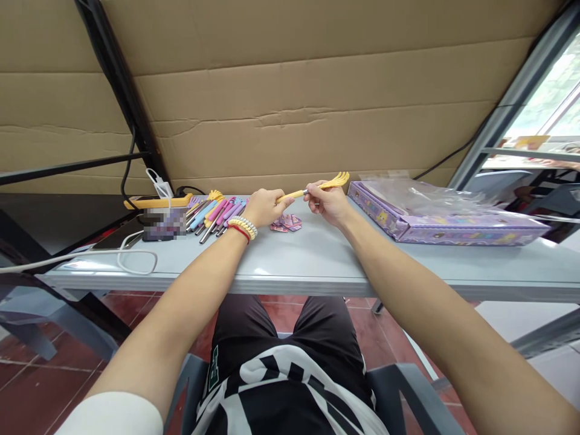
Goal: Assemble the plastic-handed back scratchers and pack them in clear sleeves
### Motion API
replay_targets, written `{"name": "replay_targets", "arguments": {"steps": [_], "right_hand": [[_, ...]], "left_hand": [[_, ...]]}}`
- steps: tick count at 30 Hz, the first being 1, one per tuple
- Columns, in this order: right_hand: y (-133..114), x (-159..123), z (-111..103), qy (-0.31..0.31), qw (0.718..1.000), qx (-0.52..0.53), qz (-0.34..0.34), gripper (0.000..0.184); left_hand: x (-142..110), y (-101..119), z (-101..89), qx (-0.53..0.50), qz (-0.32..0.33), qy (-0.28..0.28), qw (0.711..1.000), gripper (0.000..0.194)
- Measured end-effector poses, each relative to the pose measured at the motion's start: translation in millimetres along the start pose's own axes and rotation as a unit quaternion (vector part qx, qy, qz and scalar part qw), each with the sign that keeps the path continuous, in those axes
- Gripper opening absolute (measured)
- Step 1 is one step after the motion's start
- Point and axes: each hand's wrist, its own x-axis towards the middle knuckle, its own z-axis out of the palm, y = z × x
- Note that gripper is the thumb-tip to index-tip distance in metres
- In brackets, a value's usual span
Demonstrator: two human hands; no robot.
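Yellow plastic, claw-shaped at one end: a telescopic back scratcher [317, 187] is held level just above the pale grey surface [317, 260], approx. centre frame, w/ its claw head pointing to 2 o'clock. Left hand [265, 207] is closed in a fist around the yellow handle end; a stack of bead and cord bracelets [243, 228] sits on that wrist. Right hand [327, 202] pinches the thin metal shaft near the claw, thumb and forefingers pressed together on it. Directly below the scratcher, between the two hands, lies a small heap of pink/purple printed tags [286, 223], touching the surface. At 9 o'clock from the left hand, a fanned pile of similar scratchers [216, 212] w/ pink, blue, yellow and purple handles rests on the surface; beyond it an orange-edged power strip [158, 202] w/ a white charger plugged in, and a white cable [131, 261] looping toward the front edge. At 3 o'clock from the right hand, a flat purple printed box [448, 226] lies near the far edge, clear plastic wrap [408, 193] bunched on top. Brown cardboard [294, 90] lines the wall behind. Person is seated; dark shorts and black-and-white shirt visible at 6 o'clock.
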Motion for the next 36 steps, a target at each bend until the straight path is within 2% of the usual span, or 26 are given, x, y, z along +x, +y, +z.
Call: {"name": "replay_targets", "arguments": {"steps": [2,7,18,26,36], "right_hand": [[0,-1,2,-0.010,1.000,-0.011,-0.001,0.049],[1,-4,8,-0.085,0.995,-0.043,0.018,0.049],[-1,-6,6,-0.125,0.986,-0.093,0.062,0.051],[2,-6,6,-0.129,0.978,-0.147,0.074,0.057],[11,-5,4,-0.094,0.975,-0.199,-0.001,0.064]], "left_hand": [[0,2,-0.5,-0.003,0.001,0.000,1.000,0.046],[0,8,-0.6,-0.026,0.033,-0.002,0.999,0.045],[1,8,-1.6,-0.050,0.063,-0.025,0.996,0.047],[1,9,-2.2,-0.052,0.070,-0.046,0.995,0.044],[0,13,-3.1,-0.096,0.073,-0.073,0.990,0.046]]}}
